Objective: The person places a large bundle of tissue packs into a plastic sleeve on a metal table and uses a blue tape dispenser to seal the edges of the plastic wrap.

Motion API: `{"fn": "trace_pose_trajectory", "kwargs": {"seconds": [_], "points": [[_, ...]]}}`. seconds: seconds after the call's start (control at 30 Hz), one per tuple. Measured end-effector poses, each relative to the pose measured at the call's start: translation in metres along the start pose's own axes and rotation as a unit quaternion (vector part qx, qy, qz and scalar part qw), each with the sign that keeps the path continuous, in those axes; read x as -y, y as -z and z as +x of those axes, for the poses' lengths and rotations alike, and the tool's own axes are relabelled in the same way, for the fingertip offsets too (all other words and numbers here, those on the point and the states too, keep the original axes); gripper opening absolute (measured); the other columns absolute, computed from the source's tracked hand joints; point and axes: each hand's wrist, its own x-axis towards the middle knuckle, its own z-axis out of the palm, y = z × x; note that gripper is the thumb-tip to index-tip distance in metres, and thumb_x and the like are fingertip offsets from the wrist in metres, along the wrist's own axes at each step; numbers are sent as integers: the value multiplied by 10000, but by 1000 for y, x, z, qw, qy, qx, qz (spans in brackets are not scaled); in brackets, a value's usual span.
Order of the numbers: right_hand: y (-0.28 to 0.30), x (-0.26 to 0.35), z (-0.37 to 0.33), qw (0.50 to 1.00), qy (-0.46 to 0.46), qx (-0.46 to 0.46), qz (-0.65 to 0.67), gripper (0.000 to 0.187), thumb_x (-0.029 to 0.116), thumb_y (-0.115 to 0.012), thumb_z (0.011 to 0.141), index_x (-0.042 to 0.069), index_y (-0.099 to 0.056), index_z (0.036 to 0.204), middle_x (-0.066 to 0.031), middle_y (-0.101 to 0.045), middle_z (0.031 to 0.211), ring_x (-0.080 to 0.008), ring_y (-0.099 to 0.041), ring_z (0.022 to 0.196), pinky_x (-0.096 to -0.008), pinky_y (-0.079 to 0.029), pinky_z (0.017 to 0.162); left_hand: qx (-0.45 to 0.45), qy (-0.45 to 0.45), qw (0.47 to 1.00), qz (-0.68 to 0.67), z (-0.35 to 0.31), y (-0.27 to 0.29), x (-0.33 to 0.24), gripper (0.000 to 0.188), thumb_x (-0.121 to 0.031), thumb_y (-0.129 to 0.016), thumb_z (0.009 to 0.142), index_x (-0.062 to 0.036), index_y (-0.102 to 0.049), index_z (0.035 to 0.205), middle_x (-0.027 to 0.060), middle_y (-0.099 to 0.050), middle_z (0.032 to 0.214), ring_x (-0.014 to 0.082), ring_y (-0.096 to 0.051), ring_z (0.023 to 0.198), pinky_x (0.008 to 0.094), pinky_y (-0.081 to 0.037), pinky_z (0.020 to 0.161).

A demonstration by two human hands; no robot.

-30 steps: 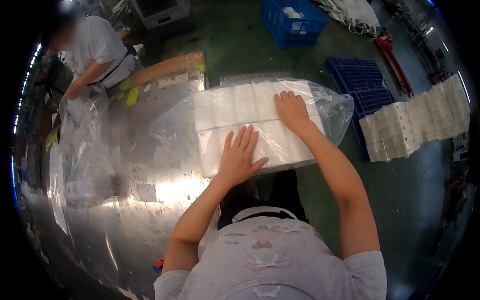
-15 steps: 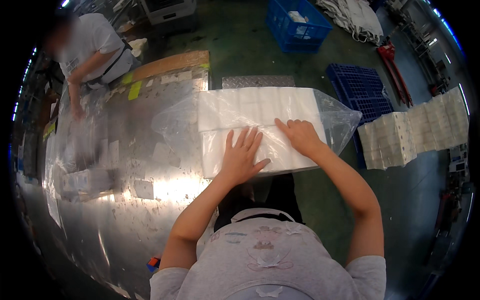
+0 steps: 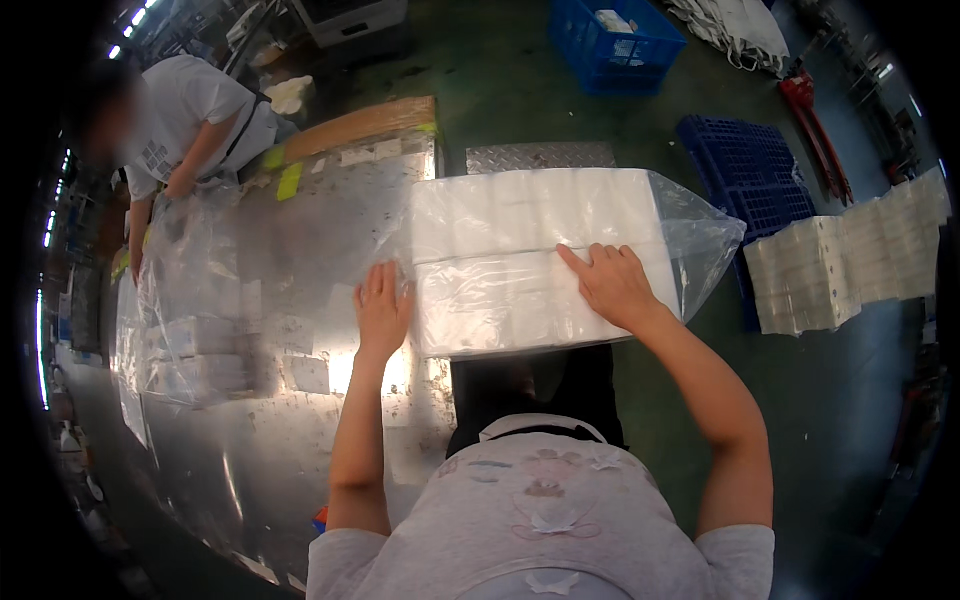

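A large block of white packs in a clear plastic bag (image 3: 490, 300) lies in front of me, its left end by the metal table. My right hand (image 3: 615, 288) rests on its top, index finger stretched along the middle seam and the other fingers loosely bent. My left hand (image 3: 382, 312) is just beside the block's left end, fingers spread and holding nothing; whether it touches the bag's film there I cannot tell. At the right, the bag's loose end (image 3: 705, 235) sticks out past the packs.
The scratched metal table (image 3: 300, 450) spreads to the left. Across it a person (image 3: 205, 120) handles a clear bag (image 3: 190, 270) with white packs. Blue pallet (image 3: 745, 165), wrapped white packs (image 3: 800, 275), blue crate (image 3: 615, 50) and red pallet jack (image 3: 815, 130) stand beyond.
My left hand has moved left, off the block's top to beside its left end. My right hand stays on the block. The other person has raised the clear bag.
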Motion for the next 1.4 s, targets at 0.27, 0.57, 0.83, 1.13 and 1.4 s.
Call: {"fn": "trace_pose_trajectory", "kwargs": {"seconds": [0.27,0.57,0.83,1.13,1.4], "points": [[-6,0,1,1000,-6,-12,-5,496,98,-571,736,163,-559,1228,-59,-501,772,-205,-515,694,-339,-364,657,-203,-86,967,-126,11,72,-90,392,-207,-574,846,-31,-535,1193,170,-508,1272,315,-420,1240,470,-266,1035],[-20,-44,-21,976,-141,-161,47,221,173,-615,795,111,-633,1007,-83,-515,853,-254,-509,800,-387,-396,697,6,38,998,-52,49,20,-100,567,-285,-510,906,-40,-341,1388,179,-241,1481,321,-223,1372,463,-153,1108],[-72,-117,-75,839,-463,-76,276,529,482,-447,899,121,-524,1279,-161,-456,1323,-281,-417,1235,-434,-314,1014,45,167,818,-548,55,17,-78,547,-256,-446,955,-71,-255,1434,163,-318,1437,246,-356,1283,310,-289,1045],[-47,-104,-72,493,-497,-16,714,715,609,-374,903,14,-492,1281,-136,-580,1196,-230,-581,1055,-321,-477,892,108,224,758,-603,62,14,-89,555,-274,-440,962,-114,-234,1453,131,-354,1422,211,-365,1268,286,-290,1035],[-14,-168,-43,936,-297,-172,72,483,375,-455,932,51,-480,1289,-188,-449,1331,-326,-436,1208,-393,-338,990,65,152,878,-450,56,-12,-64,750,-496,-489,895,-31,-241,1429,212,-299,1445,319,-302,1335,381,-233,1101]]}}
